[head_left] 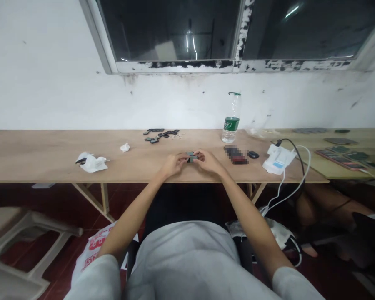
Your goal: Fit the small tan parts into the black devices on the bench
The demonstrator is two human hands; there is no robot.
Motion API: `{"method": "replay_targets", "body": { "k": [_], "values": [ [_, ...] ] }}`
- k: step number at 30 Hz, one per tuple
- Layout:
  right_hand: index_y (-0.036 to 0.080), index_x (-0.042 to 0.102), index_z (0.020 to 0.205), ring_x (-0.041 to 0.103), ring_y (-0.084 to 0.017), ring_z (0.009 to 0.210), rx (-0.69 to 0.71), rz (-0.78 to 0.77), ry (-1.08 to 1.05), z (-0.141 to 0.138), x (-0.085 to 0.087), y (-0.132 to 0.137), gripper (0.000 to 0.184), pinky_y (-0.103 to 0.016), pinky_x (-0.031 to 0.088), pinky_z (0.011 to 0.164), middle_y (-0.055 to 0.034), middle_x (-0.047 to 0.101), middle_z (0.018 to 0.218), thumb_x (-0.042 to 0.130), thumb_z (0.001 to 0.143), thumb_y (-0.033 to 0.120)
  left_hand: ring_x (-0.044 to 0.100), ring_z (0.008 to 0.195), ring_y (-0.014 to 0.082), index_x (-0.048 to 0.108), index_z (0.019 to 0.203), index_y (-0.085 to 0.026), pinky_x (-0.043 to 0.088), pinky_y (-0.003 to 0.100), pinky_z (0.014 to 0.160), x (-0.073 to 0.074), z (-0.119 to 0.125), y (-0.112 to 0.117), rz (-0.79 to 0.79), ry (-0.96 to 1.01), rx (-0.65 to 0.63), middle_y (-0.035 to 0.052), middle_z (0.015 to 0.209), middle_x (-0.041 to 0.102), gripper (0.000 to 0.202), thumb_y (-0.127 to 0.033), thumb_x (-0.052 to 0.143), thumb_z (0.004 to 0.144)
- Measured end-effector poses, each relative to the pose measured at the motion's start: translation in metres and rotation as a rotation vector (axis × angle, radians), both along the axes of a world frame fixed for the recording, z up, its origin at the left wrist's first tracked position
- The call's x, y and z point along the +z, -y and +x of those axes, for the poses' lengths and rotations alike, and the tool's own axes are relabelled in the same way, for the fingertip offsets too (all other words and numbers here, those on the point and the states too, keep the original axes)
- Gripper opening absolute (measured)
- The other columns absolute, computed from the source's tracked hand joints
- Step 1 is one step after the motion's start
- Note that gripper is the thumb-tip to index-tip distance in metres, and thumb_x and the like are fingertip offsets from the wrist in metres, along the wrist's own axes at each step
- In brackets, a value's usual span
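Beneath a white wall (175, 104), a wooden worktop (143, 166) is set. Near its front edge, small green-faced pieces (193, 158) are pinched between the left hand (174, 165) and right hand (208, 161). Toward the back edge, dark pieces (166, 134) are scattered; a bottle (231, 124) is stood farther right.

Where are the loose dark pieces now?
In the head view, the dark pieces lie left of centre near the back edge of the table, beyond the left hand, with small white bits by their right end.
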State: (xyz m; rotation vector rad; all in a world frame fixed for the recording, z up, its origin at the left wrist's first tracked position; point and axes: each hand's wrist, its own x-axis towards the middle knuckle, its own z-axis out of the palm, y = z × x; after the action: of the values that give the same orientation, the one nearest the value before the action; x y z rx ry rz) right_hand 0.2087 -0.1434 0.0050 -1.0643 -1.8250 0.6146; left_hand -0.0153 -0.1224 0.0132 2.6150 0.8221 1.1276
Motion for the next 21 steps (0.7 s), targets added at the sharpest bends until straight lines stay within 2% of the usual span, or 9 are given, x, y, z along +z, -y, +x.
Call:
{"method": "replay_targets", "body": {
  "k": [4,9,12,15,21],
  "values": [
    [0.018,0.067,0.1,0.073,-0.023,0.09,0.006,-0.056,-0.174,-0.004,0.004,0.0,0.021,-0.035,0.057,0.083,-0.0083,0.076,0.098,0.074,0.083,0.027,0.074,0.106,0.0246,0.078,0.113,-0.019,0.058,0.038,0.097,-0.001,0.0,-0.002,0.059,0.087,-0.009,0.0104,0.117,0.078,0.025,-0.03,0.06,0.099],
    [0.018,0.068,0.102,0.075,-0.024,0.089,0.046,-0.127,-0.26,-0.002,0.007,0.001,0.029,-0.038,0.059,0.084,-0.009,0.077,0.097,0.081,0.08,0.031,0.072,0.116,0.0267,0.081,0.107,-0.02,0.057,0.044,0.105,-0.003,0.002,-0.003,0.031,0.18,0.0,0.0107,0.127,0.075,0.024,-0.028,0.059,0.099],
    [0.018,0.069,0.103,0.075,-0.023,0.088,0.06,-0.152,-0.249,0.001,0.009,0.002,0.031,-0.038,0.06,0.084,-0.0088,0.079,0.097,0.083,0.08,0.032,0.073,0.115,0.0282,0.081,0.106,-0.02,0.059,0.045,0.103,-0.003,0.004,-0.001,-0.088,0.229,0.0,0.0102,0.124,0.077,0.021,-0.027,0.064,0.095],
    [0.017,0.071,0.102,0.076,-0.023,0.09,0.068,-0.167,-0.213,0.003,0.013,0.004,0.029,-0.036,0.06,0.085,-0.0097,0.08,0.102,0.084,0.078,0.028,0.076,0.106,0.0282,0.08,0.105,-0.019,0.061,0.043,0.098,-0.003,0.006,0.0,-0.257,0.284,0.008,0.0101,0.115,0.079,0.02,-0.024,0.071,0.088],
    [0.017,0.075,0.104,0.076,-0.022,0.093,0.13,-0.134,-0.137,0.004,0.017,0.006,0.026,-0.035,0.059,0.09,-0.0091,0.08,0.107,0.082,0.079,0.022,0.075,0.1,0.0277,0.076,0.104,-0.014,0.061,0.042,0.094,0.002,0.004,0.001,-0.52,0.365,0.003,0.0112,0.109,0.08,0.035,-0.019,0.082,0.07]
  ]
}}
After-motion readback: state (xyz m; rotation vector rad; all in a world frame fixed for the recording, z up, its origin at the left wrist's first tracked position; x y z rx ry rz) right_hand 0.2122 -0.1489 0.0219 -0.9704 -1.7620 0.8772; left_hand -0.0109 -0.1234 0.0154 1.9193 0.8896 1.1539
